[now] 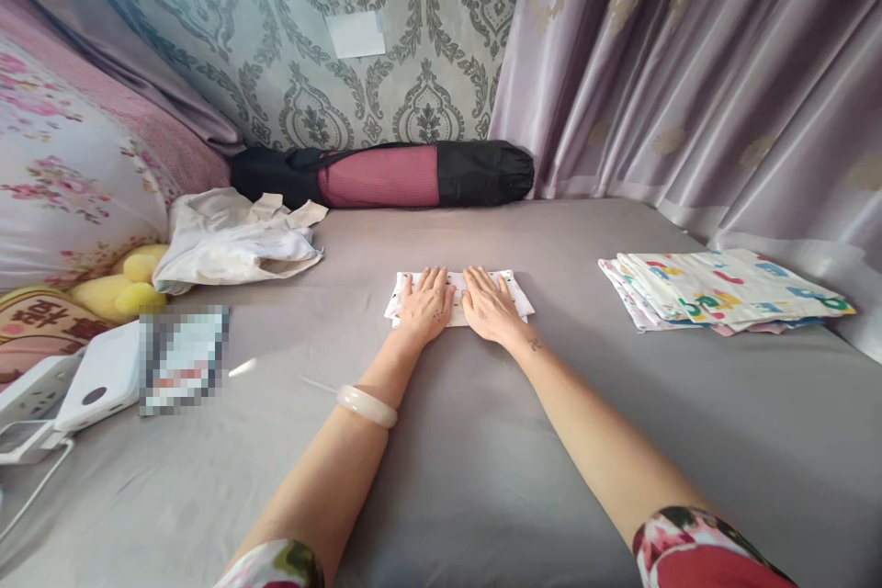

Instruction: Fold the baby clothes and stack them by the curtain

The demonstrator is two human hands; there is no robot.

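Note:
A small white folded cloth [520, 299] with tiny dark marks lies on the grey bed sheet [455, 441] in front of me. Flat on its left half rests my left hand [425, 305], fingers stretched out and pointing away from me. My right hand [491, 303] presses on the right half in the same way, its fingers also straight. A narrow strip of cloth shows between the two hands. The palms hide most of the cloth, so its folds cannot be fully made out. Neither hand grips anything.
Folded colourful printed cloths [734, 289] are stacked at the right. A crumpled whitish garment [238, 234] lies at the left, near a yellow plush toy [130, 280], a white power bank [100, 377] and a power strip [38, 390]. A black and pink rolled bag [378, 176] lines the wall.

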